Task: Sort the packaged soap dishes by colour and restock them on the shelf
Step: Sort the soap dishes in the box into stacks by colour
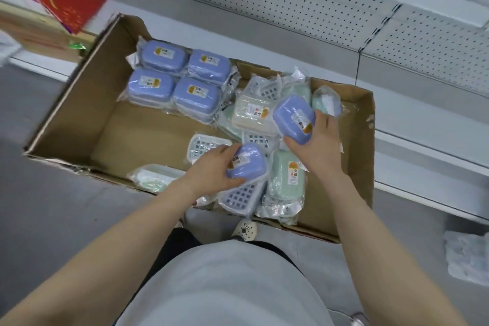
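One blue dish [293, 119] each is clasped by the left hand [211, 172] and right hand [315, 145]; beyond, blue stacks [177, 79] are grouped; beneath, mixed packs [251, 114] are left unsorted, the shelf [423, 145] seemingly unstocked.

In a cardboard box [66, 114] on the floor, the left grip [211, 174] holds the near blue soap dish [247, 160] and the right grip [317, 145] holds the far blue soap dish [292, 119]. Four blue packs [177, 77] sit grouped at the far left; a green pack [287, 180] and a cream pack [250, 114] lie jumbled at the right.

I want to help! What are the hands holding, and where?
Left hand grips the near blue dish by its sides; right hand, the far blue dish by its end.
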{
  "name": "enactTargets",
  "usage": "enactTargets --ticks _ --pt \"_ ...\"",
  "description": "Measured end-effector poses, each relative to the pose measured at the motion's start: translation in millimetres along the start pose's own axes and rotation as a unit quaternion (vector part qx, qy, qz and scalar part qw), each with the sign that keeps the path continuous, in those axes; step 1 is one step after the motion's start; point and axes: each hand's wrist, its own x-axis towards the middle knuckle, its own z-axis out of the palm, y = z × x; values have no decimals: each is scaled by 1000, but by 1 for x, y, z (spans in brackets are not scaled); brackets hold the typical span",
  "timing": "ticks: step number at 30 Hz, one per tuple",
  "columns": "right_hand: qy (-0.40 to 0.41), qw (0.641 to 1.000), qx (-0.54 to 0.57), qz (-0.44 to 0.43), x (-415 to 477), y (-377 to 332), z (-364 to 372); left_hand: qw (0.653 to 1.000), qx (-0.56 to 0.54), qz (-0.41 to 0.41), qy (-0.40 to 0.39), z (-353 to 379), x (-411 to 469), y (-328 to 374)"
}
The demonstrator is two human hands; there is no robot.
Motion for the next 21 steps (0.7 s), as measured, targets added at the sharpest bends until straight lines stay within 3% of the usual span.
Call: enactTargets --ticks 5,10,15,21 --pt "89 995 50 7 10 -47 -1 992 -29 -5 123 -57 -13 -35" --pt "63 994 16 -86 49 -124 21 980 44 -19 191 -152 -3 -120" --pt "-4 984 -84 -157 108 -182 72 976 162 1 145 -230 57 -180" --pt "-79 982 -107 -135 170 -195 126 967 228 93 58 -249 147 -216"
